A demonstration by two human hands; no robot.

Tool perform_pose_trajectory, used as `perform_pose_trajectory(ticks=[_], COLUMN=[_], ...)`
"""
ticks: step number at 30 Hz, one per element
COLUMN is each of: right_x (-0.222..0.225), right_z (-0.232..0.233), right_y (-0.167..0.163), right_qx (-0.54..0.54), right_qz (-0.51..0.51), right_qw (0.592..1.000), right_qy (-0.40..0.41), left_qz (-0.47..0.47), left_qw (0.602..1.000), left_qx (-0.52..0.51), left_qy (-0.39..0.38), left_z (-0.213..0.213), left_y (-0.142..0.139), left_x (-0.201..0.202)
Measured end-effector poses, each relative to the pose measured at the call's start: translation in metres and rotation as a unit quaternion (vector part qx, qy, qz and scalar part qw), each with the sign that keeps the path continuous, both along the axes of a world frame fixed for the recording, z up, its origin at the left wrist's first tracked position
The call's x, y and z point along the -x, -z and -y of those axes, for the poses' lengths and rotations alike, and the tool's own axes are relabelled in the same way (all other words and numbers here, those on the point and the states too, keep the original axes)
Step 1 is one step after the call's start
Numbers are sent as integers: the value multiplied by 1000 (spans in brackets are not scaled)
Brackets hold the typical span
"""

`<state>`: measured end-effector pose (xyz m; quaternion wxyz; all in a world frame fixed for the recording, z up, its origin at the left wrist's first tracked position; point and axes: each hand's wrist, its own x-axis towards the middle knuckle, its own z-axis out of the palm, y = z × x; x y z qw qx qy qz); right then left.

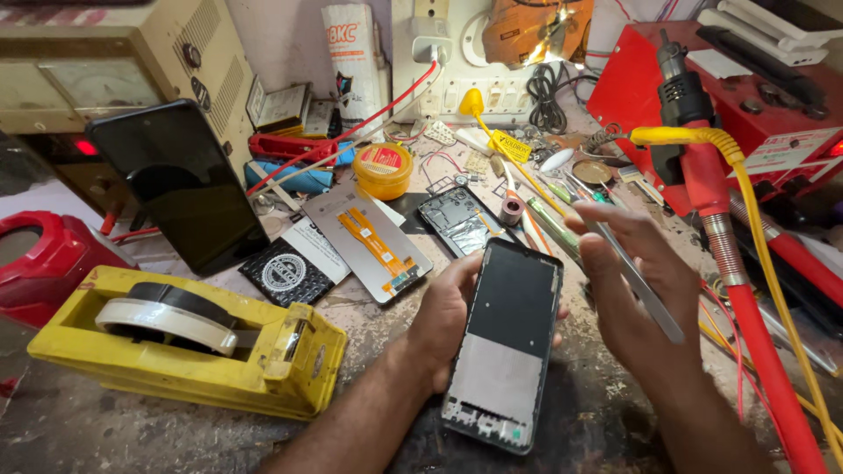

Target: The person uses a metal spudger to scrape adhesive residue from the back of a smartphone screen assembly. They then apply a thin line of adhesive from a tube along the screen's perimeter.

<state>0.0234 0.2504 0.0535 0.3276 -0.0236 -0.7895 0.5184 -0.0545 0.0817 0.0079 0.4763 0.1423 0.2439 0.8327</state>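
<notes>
My left hand point(443, 312) grips the left edge of an opened phone frame point(507, 342), a dark rectangle with a black upper part and a grey lower part, held tilted over the bench. My right hand point(634, 290) hovers just right of the frame and holds metal tweezers point(639, 283), their shaft running diagonally across the palm. On the bench behind lie a detached display panel with an orange flex cable point(369, 241) and another opened phone body point(459, 219).
A yellow tape dispenser point(189, 347) fills the front left. A black phone point(180, 184) leans at the left. A red hot-air tool with a yellow cable point(702, 175) stands at the right. A yellow round tin point(383, 168), wires and small tools crowd the back.
</notes>
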Motion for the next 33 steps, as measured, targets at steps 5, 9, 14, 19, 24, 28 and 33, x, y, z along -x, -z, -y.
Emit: perform_pose_trajectory(ticks=[5, 9, 14, 19, 24, 28, 33], right_x=[8, 0, -9, -8, -18, -37, -78], right_z=[-25, -42, -63, -31, 21, 12, -6], right_y=[-5, -5, -11, 16, 49, 47, 54], right_qx=[13, 79, 288, 391, 381, 192, 87], right_qz=[141, 127, -2, -31, 14, 62, -20], right_qw=[978, 983, 954, 919, 924, 979, 996], right_qy=[-153, -108, -84, -41, -27, 12, -23], left_qz=[-52, -9, -66, -54, -109, 18, 86], left_qw=[988, 992, 997, 985, 973, 974, 961], left_qx=[-70, -79, -12, -86, -74, -32, 94], left_qy=[130, 99, -47, -139, -191, -222, -246], left_z=[6, 14, 16, -2, -7, -5, -4], left_y=[-1, -7, -15, -8, -1, -5, -10], left_x=[-8, -6, 4, -10, -23, -13, -5])
